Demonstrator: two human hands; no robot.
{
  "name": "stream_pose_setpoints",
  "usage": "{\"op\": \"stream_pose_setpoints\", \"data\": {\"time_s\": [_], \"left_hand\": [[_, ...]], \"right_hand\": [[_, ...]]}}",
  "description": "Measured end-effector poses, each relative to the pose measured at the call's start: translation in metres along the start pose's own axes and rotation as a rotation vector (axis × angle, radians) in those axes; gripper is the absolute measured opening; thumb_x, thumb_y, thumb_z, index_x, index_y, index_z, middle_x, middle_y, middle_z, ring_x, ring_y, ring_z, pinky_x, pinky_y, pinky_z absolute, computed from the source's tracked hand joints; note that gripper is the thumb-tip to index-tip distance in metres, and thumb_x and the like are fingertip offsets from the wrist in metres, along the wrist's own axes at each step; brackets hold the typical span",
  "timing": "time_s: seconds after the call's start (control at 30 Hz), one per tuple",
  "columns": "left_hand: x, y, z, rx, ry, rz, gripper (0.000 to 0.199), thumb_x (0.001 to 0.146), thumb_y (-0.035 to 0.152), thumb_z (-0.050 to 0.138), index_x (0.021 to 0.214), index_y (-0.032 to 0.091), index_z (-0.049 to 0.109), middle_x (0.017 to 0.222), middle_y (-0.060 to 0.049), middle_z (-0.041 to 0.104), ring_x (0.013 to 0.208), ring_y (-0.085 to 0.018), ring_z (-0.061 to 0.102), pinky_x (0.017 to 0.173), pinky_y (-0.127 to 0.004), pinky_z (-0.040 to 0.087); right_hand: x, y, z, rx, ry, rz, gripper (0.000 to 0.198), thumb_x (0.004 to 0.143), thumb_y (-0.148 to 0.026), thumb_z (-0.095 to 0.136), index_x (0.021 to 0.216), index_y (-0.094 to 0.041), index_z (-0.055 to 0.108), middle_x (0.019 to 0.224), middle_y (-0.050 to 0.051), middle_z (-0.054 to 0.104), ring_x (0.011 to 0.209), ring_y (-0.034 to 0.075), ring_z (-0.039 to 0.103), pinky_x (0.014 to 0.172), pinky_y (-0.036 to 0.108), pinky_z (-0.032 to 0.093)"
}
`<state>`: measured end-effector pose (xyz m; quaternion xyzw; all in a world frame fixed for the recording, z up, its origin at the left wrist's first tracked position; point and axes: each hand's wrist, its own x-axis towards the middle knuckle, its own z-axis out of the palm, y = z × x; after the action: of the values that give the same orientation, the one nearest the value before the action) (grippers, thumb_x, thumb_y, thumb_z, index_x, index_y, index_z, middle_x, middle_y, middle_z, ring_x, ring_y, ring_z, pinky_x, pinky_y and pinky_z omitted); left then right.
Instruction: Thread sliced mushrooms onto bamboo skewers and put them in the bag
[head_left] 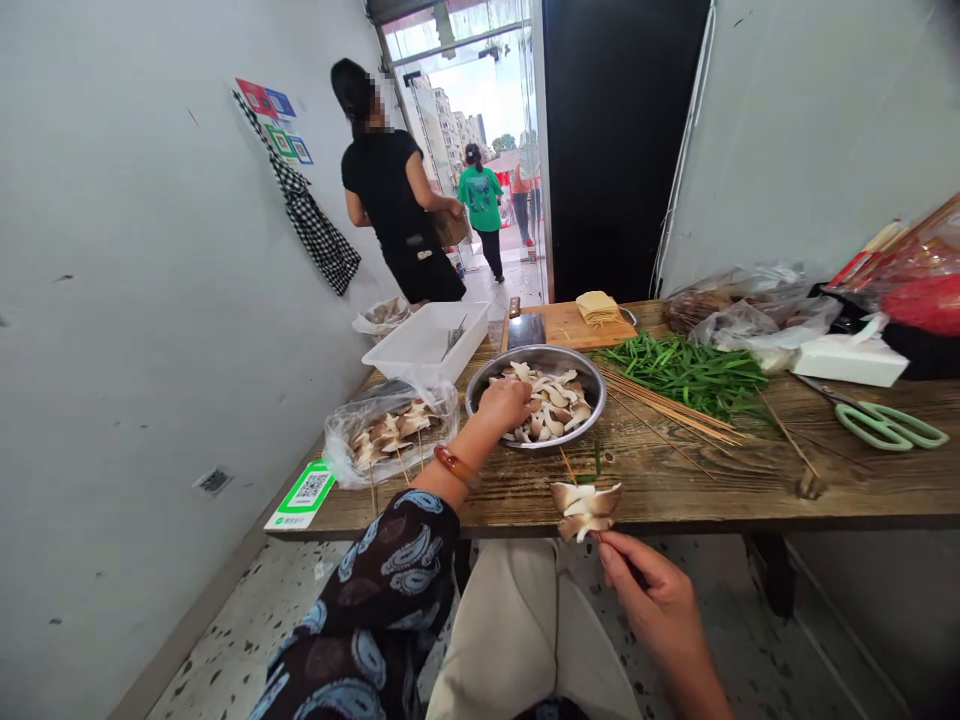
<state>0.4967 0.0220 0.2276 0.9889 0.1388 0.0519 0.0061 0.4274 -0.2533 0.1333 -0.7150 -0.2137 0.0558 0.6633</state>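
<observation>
The person's right hand (pixel 651 585) pinches the bottom of a thin wooden skewer (pixel 568 463) between thumb and fingers. Just above those fingertips, brown-and-white mushroom pieces (pixel 586 510) are threaded on it, held out at the edge of the weathered brown wooden table (pixel 675 505). The left hand (pixel 504 405) dips into a round, shiny metal bowl (pixel 601 398), its fingers down among loose brown-capped, white-stemmed mushrooms (pixel 561 392); from here I can't tell whether they grip a piece.

Left of those fingers, a crinkled clear plastic bag (pixel 337 458) holds more skewered mushrooms (pixel 390 437). Beyond them on the left sits a white rectangular plastic tub (pixel 427 342), and straight past them a broad-bladed, wooden-handled cleaver (pixel 526 330). To their right, a fan of slim tan bamboo sticks (pixel 675 408) lies beside a heap of long green leaves (pixel 694 375). Well off to the right of both hands' fingers are mint-green-handled scissors (pixel 889 428). Far beyond the left fingers, a person in black (pixel 386 185) stands near the doorway, carrying a brown box (pixel 448 228).
</observation>
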Motion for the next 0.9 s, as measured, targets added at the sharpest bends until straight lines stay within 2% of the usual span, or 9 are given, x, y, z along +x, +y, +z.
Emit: {"op": "stream_pose_setpoints", "data": {"time_s": [0.13,0.3,0.47,0.57,0.67,0.77,0.9], "left_hand": [[-0.001,-0.003,-0.001,-0.099,0.016,0.033,0.01,0.075,0.026,0.06,0.073,0.017,0.065,0.085,-0.009,0.067,0.09,-0.024,0.062,0.08,-0.032,0.044],[0.001,-0.006,-0.003,-0.312,0.04,0.034,0.008,0.07,0.021,0.062,0.064,0.017,0.058,0.064,-0.002,0.062,0.068,-0.017,0.058,0.067,-0.027,0.043],[-0.004,-0.005,-0.01,-0.576,0.068,0.003,0.009,0.078,0.023,0.056,0.076,0.014,0.057,0.066,-0.001,0.062,0.058,-0.01,0.056,0.055,-0.021,0.043],[-0.015,-0.003,-0.017,-0.94,0.018,-0.028,0.014,0.078,0.025,0.058,0.085,0.013,0.058,0.068,0.0,0.061,0.054,-0.007,0.056,0.048,-0.017,0.04],[-0.028,-0.001,-0.022,-1.371,-0.006,-0.093,0.022,0.069,0.026,0.07,0.084,0.013,0.06,0.065,0.002,0.059,0.052,-0.006,0.055,0.043,-0.013,0.035],[-0.038,0.001,-0.025,-1.512,0.029,-0.147,0.027,0.065,0.027,0.075,0.082,0.012,0.062,0.063,0.002,0.059,0.051,-0.005,0.055,0.042,-0.013,0.035],[-0.05,0.003,-0.028,-1.641,0.047,-0.185,0.03,0.067,0.03,0.076,0.086,0.012,0.062,0.067,0.0,0.063,0.052,-0.006,0.056,0.043,-0.013,0.038]], "right_hand": [[0.0,-0.001,0.0,0.002,0.003,-0.008,0.022,0.076,-0.037,0.065,0.081,-0.022,0.08,0.074,0.005,0.076,0.061,0.018,0.069,0.067,0.028,0.058],[-0.001,-0.001,-0.001,-0.015,-0.008,-0.007,0.023,0.077,-0.038,0.064,0.082,-0.021,0.08,0.07,0.005,0.075,0.061,0.018,0.068,0.067,0.027,0.058],[-0.003,0.0,-0.003,-0.049,0.004,-0.007,0.024,0.077,-0.039,0.064,0.083,-0.022,0.079,0.076,0.005,0.076,0.063,0.018,0.069,0.068,0.028,0.058],[-0.003,-0.003,-0.003,-0.052,-0.001,-0.024,0.024,0.078,-0.039,0.063,0.083,-0.022,0.079,0.078,0.005,0.077,0.065,0.019,0.069,0.069,0.029,0.058],[-0.003,-0.007,-0.002,-0.048,-0.004,-0.03,0.024,0.078,-0.039,0.063,0.083,-0.022,0.079,0.079,0.006,0.077,0.065,0.019,0.069,0.069,0.029,0.058],[-0.003,-0.011,0.0,-0.05,-0.016,-0.035,0.024,0.078,-0.039,0.063,0.083,-0.021,0.079,0.08,0.007,0.077,0.066,0.019,0.07,0.069,0.029,0.058],[-0.003,-0.014,0.003,-0.072,-0.014,-0.032,0.026,0.078,-0.04,0.063,0.083,-0.02,0.08,0.079,0.007,0.077,0.064,0.02,0.069,0.065,0.029,0.058]]}}
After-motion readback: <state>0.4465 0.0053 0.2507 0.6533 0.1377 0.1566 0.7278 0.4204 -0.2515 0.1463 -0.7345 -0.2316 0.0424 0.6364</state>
